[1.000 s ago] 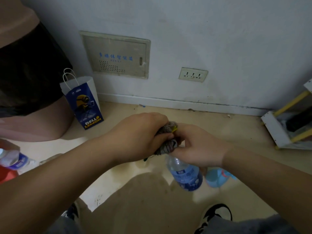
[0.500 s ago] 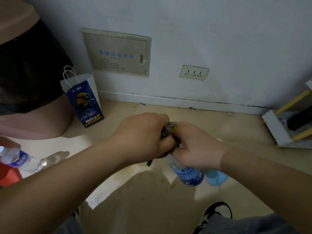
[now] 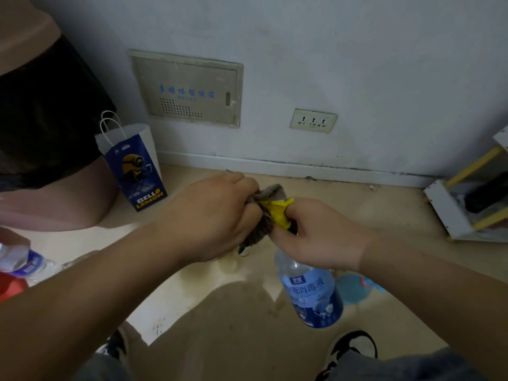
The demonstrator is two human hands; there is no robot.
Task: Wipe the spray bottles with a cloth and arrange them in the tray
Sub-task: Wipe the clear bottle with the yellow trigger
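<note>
My right hand [image 3: 321, 235] grips the neck of a clear spray bottle [image 3: 310, 295] with a blue label, held above the floor; its yellow spray head [image 3: 277, 211] sticks out between my hands. My left hand [image 3: 217, 218] grips a grey-brown cloth [image 3: 262, 226] bunched against the spray head. A second bottle [image 3: 20, 261] with a blue label lies at the far left edge, above something red [image 3: 9, 287]. Whether that red thing is the tray I cannot tell.
A blue paper bag [image 3: 134, 166] stands by the wall next to a pink bin with a black liner [image 3: 46, 133]. A white and yellow rack [image 3: 467, 204] sits at the right. A light blue object [image 3: 354, 288] lies on the floor behind the bottle. My shoes [image 3: 351, 350] show below.
The left hand has pulled the cloth off the yellow spray head, which now shows. The held bottle has swung from slanted to nearly upright.
</note>
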